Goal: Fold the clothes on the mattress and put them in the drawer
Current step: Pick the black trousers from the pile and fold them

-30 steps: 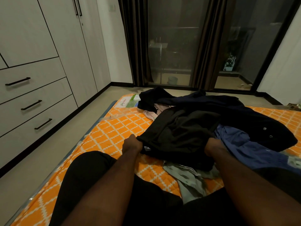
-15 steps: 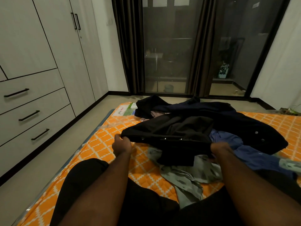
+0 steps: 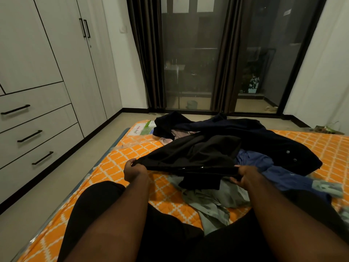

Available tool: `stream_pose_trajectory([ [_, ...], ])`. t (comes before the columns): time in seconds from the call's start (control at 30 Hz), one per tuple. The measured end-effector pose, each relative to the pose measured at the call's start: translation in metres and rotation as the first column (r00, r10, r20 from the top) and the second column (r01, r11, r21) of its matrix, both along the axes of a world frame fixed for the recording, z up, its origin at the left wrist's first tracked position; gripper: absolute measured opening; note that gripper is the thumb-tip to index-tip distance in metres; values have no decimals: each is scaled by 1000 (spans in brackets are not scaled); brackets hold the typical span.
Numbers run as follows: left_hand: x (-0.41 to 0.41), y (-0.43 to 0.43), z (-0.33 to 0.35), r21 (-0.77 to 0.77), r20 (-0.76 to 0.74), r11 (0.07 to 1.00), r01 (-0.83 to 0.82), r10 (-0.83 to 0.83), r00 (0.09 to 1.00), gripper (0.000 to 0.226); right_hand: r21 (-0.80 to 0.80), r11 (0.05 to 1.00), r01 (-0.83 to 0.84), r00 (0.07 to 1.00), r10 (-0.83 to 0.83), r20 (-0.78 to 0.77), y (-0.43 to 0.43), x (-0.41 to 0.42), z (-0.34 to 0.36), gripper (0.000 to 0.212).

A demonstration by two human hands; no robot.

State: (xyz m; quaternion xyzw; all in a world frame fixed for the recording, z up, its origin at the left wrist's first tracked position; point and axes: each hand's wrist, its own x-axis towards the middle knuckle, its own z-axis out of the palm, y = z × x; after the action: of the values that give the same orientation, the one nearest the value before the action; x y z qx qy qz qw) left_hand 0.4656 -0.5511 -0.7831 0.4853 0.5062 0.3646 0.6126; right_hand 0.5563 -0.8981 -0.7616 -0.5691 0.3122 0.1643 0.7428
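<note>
A seated person's left hand [image 3: 135, 170] and right hand [image 3: 245, 174] each had a grip clamped on one black garment [image 3: 190, 157]. Its stretched edge ran 9 to 3 o'clock, and the rest trailed toward 12 over the pile on the orange mattress [image 3: 120, 159]. One blue shirt [image 3: 279, 173] lay at its 3 o'clock and one grey-green garment [image 3: 213, 203] at 6. Three closed drawers [image 3: 37, 129] stood at 9.

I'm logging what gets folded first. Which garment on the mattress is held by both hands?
The black garment, stretched between the left hand and right hand; the blue garment, grey-green garment and dark buttoned garment lie unheld.
</note>
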Motion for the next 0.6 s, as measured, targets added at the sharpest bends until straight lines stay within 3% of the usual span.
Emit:
stream_pose_trajectory([
  [0.07,-4,-3,1,19,14,1000,16,-17,1000,42,-75,996,-41,999,43,25,-1,-2,0,38],
  [0.17,-4,1,6,106,-2,990,95,-95,995,47,-192,972,-134,985,152,82,1,-8,8,13],
  [0.23,-5,-1,15,153,-29,975,164,-161,986,50,-244,955,-166,965,209,161,6,-14,14,22],
  [0.4,-6,-17,33,227,-27,933,278,-279,960,26,-166,975,-145,926,193,325,24,-25,26,22],
  [0.5,-9,-32,36,445,-122,781,439,-433,893,19,-316,943,-101,894,225,387,30,-31,28,18],
  [0.6,-9,-43,37,638,-289,542,547,-490,822,38,-558,829,-22,818,336,467,39,-37,30,19],
])
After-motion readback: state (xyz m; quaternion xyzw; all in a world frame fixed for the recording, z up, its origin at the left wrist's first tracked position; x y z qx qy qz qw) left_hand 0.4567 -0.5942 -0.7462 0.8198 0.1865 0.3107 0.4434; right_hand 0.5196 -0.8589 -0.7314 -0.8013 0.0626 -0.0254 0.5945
